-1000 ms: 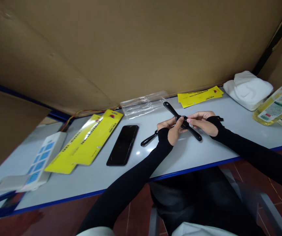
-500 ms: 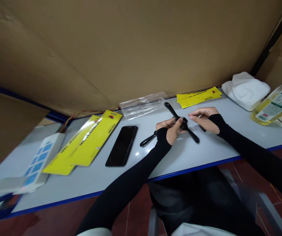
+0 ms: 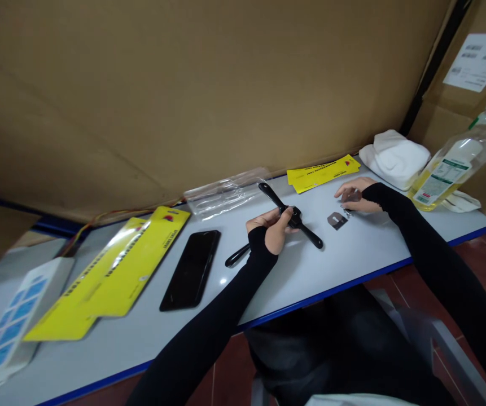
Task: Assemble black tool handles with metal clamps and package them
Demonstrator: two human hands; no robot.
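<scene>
My left hand [image 3: 270, 228] is wrapped round the middle of a black spokeshave [image 3: 310, 237], its thumb on the centre body and the two handles sticking out diagonally. Another black handle [image 3: 237, 255] lies on the table behind my left wrist; the rest of it is hidden. Over on the right, my right hand [image 3: 363, 194] is low above the table with a thin, shiny metal plate [image 3: 351, 195] between its fingers. Just below those fingers are small metal screws [image 3: 346, 211], beside a flat slotted spokeshave blade [image 3: 336, 221] on the table.
A black phone [image 3: 189, 270] and yellow cards [image 3: 115, 270] lie to the left, with a white power strip [image 3: 18, 321] beyond. Clear plastic packaging [image 3: 226, 194], more yellow cards [image 3: 323, 173], a white cloth bundle [image 3: 395, 158] and a bottle of yellow liquid [image 3: 446, 175] line the back and right.
My right hand has drawn away from the spokeshave to the right, over the small metal parts. My left hand keeps its hold. The camera view has turned somewhat to the right.
</scene>
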